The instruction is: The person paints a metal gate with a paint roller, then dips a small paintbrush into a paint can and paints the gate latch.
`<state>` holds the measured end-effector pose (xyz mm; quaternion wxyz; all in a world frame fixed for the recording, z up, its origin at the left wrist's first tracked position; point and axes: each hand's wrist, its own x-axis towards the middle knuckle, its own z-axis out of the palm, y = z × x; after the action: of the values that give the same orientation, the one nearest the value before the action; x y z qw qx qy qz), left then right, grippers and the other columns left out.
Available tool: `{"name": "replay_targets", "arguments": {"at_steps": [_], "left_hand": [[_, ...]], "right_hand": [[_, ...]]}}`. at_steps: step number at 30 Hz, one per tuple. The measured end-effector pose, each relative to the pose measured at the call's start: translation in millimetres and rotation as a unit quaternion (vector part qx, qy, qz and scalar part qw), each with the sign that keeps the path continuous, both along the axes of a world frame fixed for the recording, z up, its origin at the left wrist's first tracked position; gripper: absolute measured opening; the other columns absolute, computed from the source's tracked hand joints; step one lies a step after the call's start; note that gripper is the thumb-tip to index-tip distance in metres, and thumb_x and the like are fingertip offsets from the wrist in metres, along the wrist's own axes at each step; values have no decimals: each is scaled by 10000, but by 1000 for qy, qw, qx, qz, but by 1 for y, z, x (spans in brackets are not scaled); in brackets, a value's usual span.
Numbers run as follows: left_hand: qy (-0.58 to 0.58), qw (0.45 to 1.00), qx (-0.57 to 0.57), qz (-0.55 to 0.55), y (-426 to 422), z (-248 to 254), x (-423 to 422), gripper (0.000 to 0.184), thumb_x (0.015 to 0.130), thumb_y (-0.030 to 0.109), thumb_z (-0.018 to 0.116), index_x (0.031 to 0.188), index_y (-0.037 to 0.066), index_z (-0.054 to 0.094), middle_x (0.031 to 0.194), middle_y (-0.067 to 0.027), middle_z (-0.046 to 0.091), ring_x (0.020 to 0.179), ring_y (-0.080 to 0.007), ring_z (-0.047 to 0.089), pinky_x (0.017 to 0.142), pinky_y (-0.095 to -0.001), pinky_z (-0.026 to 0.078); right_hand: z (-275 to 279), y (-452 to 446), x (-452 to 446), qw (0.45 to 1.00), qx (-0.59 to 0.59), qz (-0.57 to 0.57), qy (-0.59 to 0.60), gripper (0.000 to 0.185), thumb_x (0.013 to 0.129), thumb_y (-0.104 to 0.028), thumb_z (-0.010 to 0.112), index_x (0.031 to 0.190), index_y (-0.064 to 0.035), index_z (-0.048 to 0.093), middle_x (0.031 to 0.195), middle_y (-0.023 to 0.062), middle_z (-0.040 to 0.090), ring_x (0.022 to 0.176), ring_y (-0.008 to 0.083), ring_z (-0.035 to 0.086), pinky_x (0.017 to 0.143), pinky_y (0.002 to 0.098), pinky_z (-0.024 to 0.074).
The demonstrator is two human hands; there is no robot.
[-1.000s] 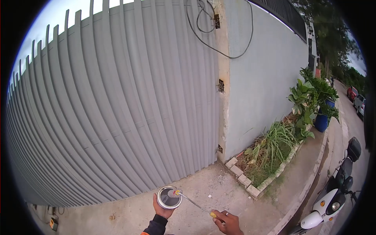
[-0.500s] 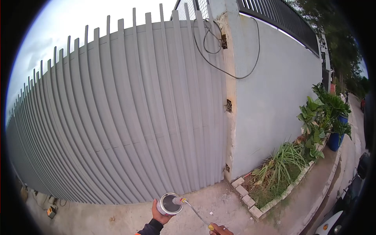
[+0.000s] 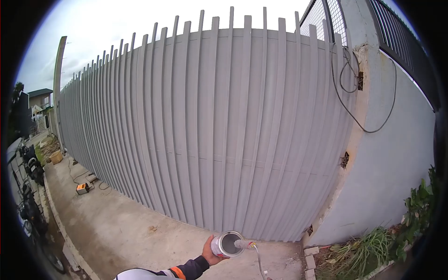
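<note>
My left hand [image 3: 208,252] is wrapped round the side of a paint can [image 3: 216,246], which is tilted so its open mouth faces up toward me. Grey paint shows inside. A small paint roller [image 3: 241,243], its fuzzy cover greyish, lies over the can's right rim. From it the thin metal rod [image 3: 259,262] bends down to the bottom edge of the view. The roller's grip and my right hand are below the picture. Beyond the can rises a tall grey slatted metal gate [image 3: 214,130].
A grey wall [image 3: 396,154] with a hanging cable [image 3: 353,119] adjoins the gate on the right. Brick-edged plants [image 3: 361,252] grow below it. On the concrete ground [image 3: 126,228] at left sit an orange-and-black box [image 3: 82,188] and cords. Parked motorcycles [image 3: 32,200] line the far left.
My view has swung left, bringing the motorcycles and more gate into sight. The can stays in my left hand, the roller still at its rim. My right hand has dropped out of view.
</note>
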<state>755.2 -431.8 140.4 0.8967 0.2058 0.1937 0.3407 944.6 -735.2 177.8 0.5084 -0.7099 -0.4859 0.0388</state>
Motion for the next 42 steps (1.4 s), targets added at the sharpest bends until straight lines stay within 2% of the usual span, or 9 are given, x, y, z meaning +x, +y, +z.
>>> {"name": "replay_targets", "arguments": {"at_steps": [12, 16, 19, 26, 29, 32, 38, 40, 42], "left_hand": [[-78, 988, 7, 135, 51, 8, -153, 759, 994, 695, 310, 1471, 137, 502, 1500, -143, 515, 1345, -385, 513, 1119, -607, 380], [-120, 971, 12, 207, 85, 12, -199, 684, 1019, 621, 397, 1485, 130, 497, 1449, -82, 581, 1331, -284, 542, 1110, -490, 431], [-133, 964, 24, 229, 102, 29, -224, 669, 1039, 590, 380, 1468, 91, 502, 1424, -116, 588, 1310, -294, 552, 1129, -487, 411], [-154, 945, 35, 288, 122, 19, -252, 687, 1032, 604, 382, 1471, 87, 489, 1423, -124, 582, 1320, -320, 543, 1126, -509, 414], [-125, 942, 3, 312, 124, 5, -249, 671, 1002, 647, 413, 1340, 97, 594, 1305, -123, 648, 1217, -334, 612, 1034, -527, 489], [-50, 946, -33, 320, 133, -17, -237, 694, 938, 758, 392, 1301, 207, 608, 1218, -66, 682, 1046, -314, 677, 702, -491, 521], [21, 926, -68, 370, 179, -17, -172, 669, 909, 783, 366, 1268, 278, 618, 1124, -28, 696, 886, -278, 656, 663, -457, 435], [-35, 948, 1, 317, 208, -37, -156, 634, 911, 771, 355, 1204, 277, 624, 1058, -1, 672, 864, -248, 601, 618, -421, 333], [-66, 941, -49, 329, 233, -49, -137, 694, 929, 773, 323, 1284, 250, 610, 1177, -39, 665, 926, -261, 601, 636, -419, 367]], "right_hand": [[21, 103, -109, 996, 11, 83, -39, 383, 903, -155, 709, 1279, -83, 689, 823, 148, 651, 717, 297, 619, 665, 393, 515], [30, 141, -152, 992, 38, 117, 27, 414, 815, 51, 704, 1227, 6, 706, 805, 87, 659, 663, 139, 616, 615, 261, 486], [29, 157, -171, 986, 28, 145, 76, 429, 944, -121, 693, 1343, 23, 624, 807, 11, 591, 669, 80, 506, 613, 232, 431], [47, 202, -207, 937, -4, 179, 301, 508, 1037, -201, 589, 1475, 31, 481, 801, 8, 555, 623, 56, 487, 538, 211, 409], [65, 247, -182, 963, 53, 175, 199, 501, 1024, -156, 563, 1472, 47, 467, 933, 52, 569, 775, 100, 533, 682, 247, 455], [89, 305, -138, 986, 127, 103, 2, 487, 1001, -115, 559, 1459, 31, 480, 1035, 105, 572, 892, 181, 567, 796, 312, 478], [176, 457, -30, 947, 299, 4, -114, 484, 974, -39, 584, 1453, -22, 510, 1125, 129, 567, 1012, 251, 580, 898, 377, 499], [217, 503, 6, 929, 346, 2, -133, 506, 961, 4, 585, 1461, -42, 517, 1126, 126, 566, 993, 230, 591, 861, 378, 526], [271, 547, 36, 908, 390, -4, -155, 534, 945, 45, 591, 1465, -53, 524, 1114, 123, 567, 959, 211, 614, 798, 364, 561]]}}
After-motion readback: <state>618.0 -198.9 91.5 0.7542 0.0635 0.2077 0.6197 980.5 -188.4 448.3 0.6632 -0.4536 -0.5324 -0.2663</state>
